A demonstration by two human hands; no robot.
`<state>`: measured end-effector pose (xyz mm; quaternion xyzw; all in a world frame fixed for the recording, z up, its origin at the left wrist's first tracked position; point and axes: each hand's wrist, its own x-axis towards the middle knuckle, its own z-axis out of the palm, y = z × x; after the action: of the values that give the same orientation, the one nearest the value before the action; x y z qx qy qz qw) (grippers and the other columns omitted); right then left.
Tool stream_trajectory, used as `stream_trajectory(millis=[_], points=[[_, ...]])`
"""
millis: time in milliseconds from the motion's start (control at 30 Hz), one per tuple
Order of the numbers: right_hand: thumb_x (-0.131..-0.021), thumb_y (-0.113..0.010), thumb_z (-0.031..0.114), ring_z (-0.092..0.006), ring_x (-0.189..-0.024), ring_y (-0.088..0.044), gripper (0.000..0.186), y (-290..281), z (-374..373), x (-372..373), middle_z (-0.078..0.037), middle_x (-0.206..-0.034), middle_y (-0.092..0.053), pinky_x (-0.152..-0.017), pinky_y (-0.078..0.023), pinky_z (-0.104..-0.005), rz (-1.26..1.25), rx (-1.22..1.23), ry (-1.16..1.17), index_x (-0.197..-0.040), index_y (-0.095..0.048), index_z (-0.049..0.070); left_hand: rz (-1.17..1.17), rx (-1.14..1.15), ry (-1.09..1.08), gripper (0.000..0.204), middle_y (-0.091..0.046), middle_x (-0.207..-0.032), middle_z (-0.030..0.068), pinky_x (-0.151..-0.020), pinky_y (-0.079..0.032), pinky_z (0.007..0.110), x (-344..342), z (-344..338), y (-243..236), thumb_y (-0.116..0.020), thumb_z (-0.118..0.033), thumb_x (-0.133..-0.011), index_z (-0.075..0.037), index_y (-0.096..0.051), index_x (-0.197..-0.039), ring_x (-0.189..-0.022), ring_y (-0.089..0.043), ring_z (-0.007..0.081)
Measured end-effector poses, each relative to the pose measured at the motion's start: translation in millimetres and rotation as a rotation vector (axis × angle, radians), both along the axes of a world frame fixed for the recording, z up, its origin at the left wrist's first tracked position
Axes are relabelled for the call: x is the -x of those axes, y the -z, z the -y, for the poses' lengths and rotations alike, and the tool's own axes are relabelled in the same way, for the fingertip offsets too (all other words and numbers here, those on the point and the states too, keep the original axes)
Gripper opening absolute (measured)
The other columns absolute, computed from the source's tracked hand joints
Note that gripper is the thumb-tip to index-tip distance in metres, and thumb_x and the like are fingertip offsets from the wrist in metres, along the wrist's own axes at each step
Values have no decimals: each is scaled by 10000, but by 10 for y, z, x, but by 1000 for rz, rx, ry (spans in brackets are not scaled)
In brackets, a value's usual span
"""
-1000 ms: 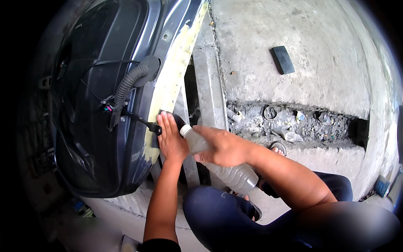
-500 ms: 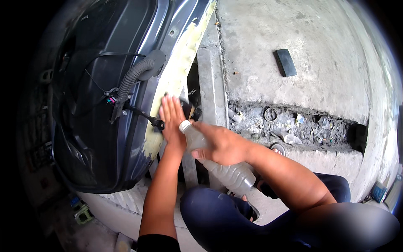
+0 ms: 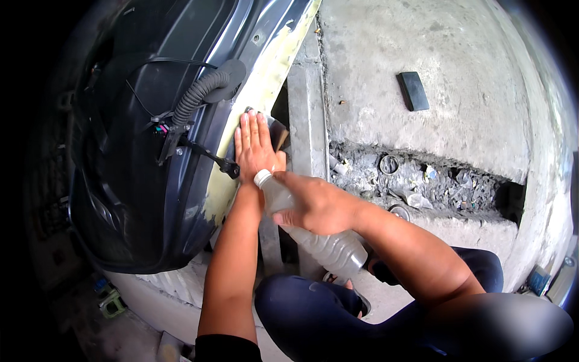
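Observation:
A dark vehicle door (image 3: 142, 205) lies at the left, its right edge coated in a pale yellow layer (image 3: 271, 63). Flat on that edge rests my left hand (image 3: 256, 148), fingers stretched out and pointing away from me. A dark thin piece (image 3: 277, 131), perhaps a sheet of sandpaper, shows from beneath its fingers. My right hand (image 3: 322, 208) is wrapped around a clear plastic bottle (image 3: 341, 250), tilted with its white cap (image 3: 263, 177) by my left wrist. Cloudy liquid appears to be inside.
A ribbed black cable sleeve (image 3: 202, 93) and a black door strap (image 3: 227, 168) stick out from the door. On the concrete slab (image 3: 368, 54) lies a black block (image 3: 413, 92). A trench (image 3: 416, 178) holds rubble and litter. My knees are close below.
My left hand has slid forward along the yellow edge, away from me. The bottle stays nearly in place in my right hand. The view has shifted slightly.

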<state>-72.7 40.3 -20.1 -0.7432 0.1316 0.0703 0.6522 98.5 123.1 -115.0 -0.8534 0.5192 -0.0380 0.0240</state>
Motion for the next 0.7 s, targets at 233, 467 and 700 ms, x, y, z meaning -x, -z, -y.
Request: stream_trajectory(millis=[233,467,700], points=[[-875,-705,380,-400,-1284,-489,806,23,96,97,-290,-1370,-494,-1068,-394,-420,-94,6,-29,-1440,-335,-60,-115,-110,-63,795,-249,-1577,213,-1213,-120,472,170,-832,118,-614,-190,-817,53,-265,-1489,-1493,-163,337],[-867,-708,354,-416,-1230,-521,798,-30,57,57,-308,-1299,-537,-1033,-414,-425,-69,3,0,-1434,-333,-66,-73,87,19,735,-291,-1561,218,-1208,-144,462,-68,146,-30,-518,-234,-838,64,-302,-1474,-1474,-219,347],[-867,-706,365,-409,-1230,-530,799,-70,150,51,-295,-1293,-551,-1032,-419,-418,-93,-9,7,-1444,-336,-44,-107,69,7,738,-284,-1566,215,-1208,-131,474,26,-326,127,-549,-227,-839,65,-307,-1472,-1490,-179,345]])
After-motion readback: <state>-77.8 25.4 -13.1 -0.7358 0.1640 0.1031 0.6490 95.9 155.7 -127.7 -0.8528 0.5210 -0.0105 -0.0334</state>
